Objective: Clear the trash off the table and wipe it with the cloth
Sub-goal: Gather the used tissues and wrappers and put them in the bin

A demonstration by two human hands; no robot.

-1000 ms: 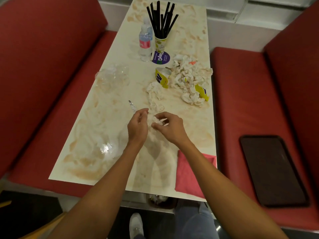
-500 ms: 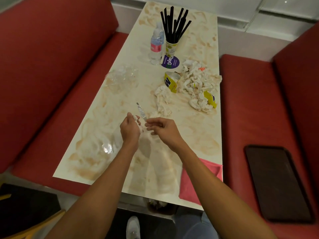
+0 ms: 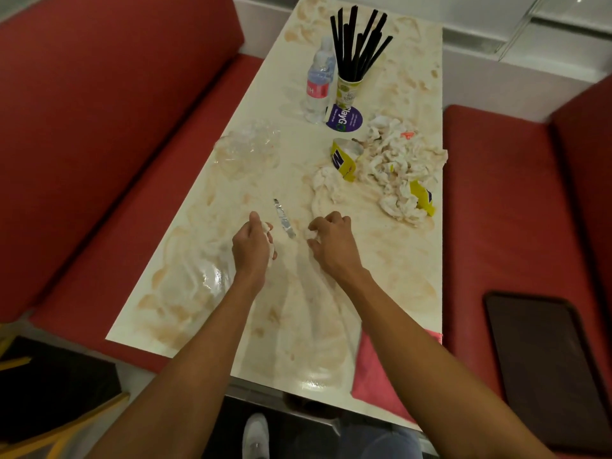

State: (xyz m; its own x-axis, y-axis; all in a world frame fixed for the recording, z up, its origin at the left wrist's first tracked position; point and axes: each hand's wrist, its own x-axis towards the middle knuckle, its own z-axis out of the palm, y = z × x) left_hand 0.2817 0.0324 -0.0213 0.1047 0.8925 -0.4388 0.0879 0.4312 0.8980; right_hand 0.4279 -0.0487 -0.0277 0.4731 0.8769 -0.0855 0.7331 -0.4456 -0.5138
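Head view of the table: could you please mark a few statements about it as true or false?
1. The pink cloth lies at the table's near right corner. True.
2. The left hand grips the water bottle. False: it grips a crumpled tissue; the bottle stands farther off.
3. Black straws stand in a paper cup. True.
4. The dark tray lies on the table. False: it lies on the red seat at the right.
5. The right hand pinches a tissue scrap. True.

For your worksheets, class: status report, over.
Left grip holds tissue wad; right grip pinches tissue scrap. Tissue pile uncleared, pink cloth unused. Foil strip lies between grips.
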